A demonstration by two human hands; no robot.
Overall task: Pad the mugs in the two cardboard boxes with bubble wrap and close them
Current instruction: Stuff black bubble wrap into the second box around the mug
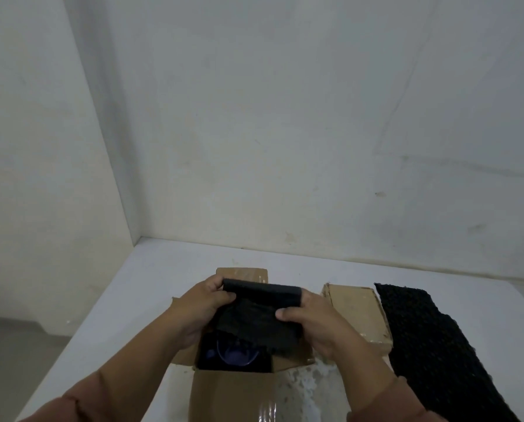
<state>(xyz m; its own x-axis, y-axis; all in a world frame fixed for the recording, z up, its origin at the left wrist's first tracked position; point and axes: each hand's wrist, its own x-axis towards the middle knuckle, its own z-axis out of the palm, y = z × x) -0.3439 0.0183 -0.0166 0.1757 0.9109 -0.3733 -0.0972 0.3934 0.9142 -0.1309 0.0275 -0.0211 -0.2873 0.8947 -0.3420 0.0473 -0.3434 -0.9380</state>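
Observation:
An open cardboard box [230,391] stands on the white table [132,300], its flaps spread outward. Inside it, a purple mug [234,354] shows in the dark interior. Above the box opening I hold a folded piece of black bubble wrap [259,312]. My left hand [204,303] grips its left edge and my right hand [312,318] pinches its right edge. A second cardboard box [358,315] lies closed to the right, partly behind my right hand.
A long sheet of black bubble wrap [437,345] lies flat on the table at the right, beside the second box. White walls meet in a corner behind the table. The table's left edge drops to a grey floor [17,345].

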